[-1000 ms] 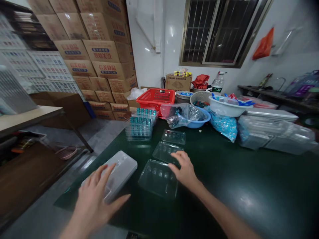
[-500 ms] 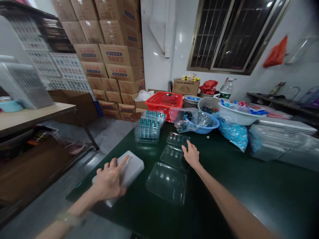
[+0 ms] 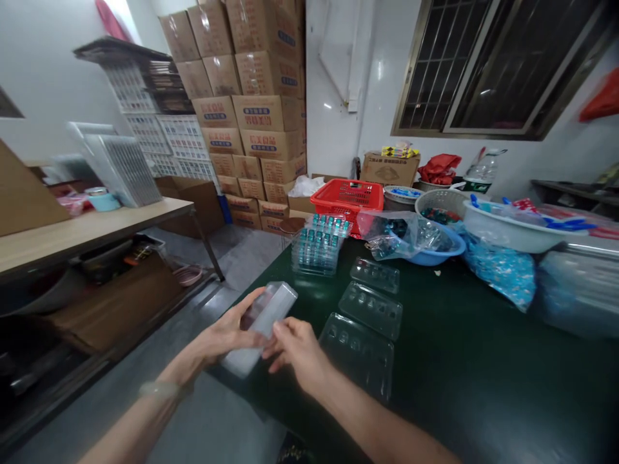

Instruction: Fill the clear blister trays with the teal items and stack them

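Workbench (image 3: 459, 393), dark green and glossy, running from lower centre to the right of the frame. Item 1: clear case (image 3: 261, 328), lower centre, held tilted up off the bench between both hands; judged light, stiff but thin-walled, probably slick and liable to crack if squeezed, so best taken by its long edges. Left hand (image 3: 225, 341), fingers partly curled, cradles the case from its left side and has firm hold of it. Right hand (image 3: 294, 351), fingers bunched and half closed, sits against the case's right side; whether it grips or only touches cannot be told. Item 2: three clear blister trays (image 3: 360, 348), lying in a line on the bench just right of the hands. Item 3: stack of trays (image 3: 316, 248) with teal contents, farther up the bench. Beyond these: blue bag (image 3: 500, 277), blue bowl (image 3: 438, 256), white basin (image 3: 507, 235), red basket (image 3: 345, 200). Background: wooden side table (image 3: 87, 235) at left, stacked cartons (image 3: 256, 122) at upper left, barred window (image 3: 493, 71) at upper right.
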Tool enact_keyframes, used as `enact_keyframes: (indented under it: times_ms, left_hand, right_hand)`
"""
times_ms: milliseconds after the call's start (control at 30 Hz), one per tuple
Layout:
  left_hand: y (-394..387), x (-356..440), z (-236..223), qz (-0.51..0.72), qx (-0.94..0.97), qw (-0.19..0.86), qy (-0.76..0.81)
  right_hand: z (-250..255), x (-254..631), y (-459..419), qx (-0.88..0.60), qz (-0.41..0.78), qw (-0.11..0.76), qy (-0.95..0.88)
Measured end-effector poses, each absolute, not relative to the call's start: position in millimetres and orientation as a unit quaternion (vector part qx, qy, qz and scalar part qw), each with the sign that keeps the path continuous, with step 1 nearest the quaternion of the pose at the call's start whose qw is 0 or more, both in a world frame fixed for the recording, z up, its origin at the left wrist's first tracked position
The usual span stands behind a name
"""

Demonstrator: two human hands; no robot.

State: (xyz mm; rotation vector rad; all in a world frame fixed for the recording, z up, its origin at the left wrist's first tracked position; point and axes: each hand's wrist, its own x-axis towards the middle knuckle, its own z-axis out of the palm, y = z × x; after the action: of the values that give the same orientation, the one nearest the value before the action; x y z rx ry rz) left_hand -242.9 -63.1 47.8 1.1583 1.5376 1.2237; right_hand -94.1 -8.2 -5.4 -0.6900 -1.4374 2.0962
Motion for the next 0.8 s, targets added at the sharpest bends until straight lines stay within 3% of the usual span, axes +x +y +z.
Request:
enact_keyframes:
  times_ms: [300,800]
  left_hand:
    - [-91,-170,24,0.588,0.372,0.599,0.396]
    - [-79,-115,40,0.586,0.386,0.614,0.362]
  right_hand:
    - [30,-45,-9,-0.174,0.779,0.249,-0.549]
    - [44,1,-7,-0.155,0.773,0.257,-0.559]
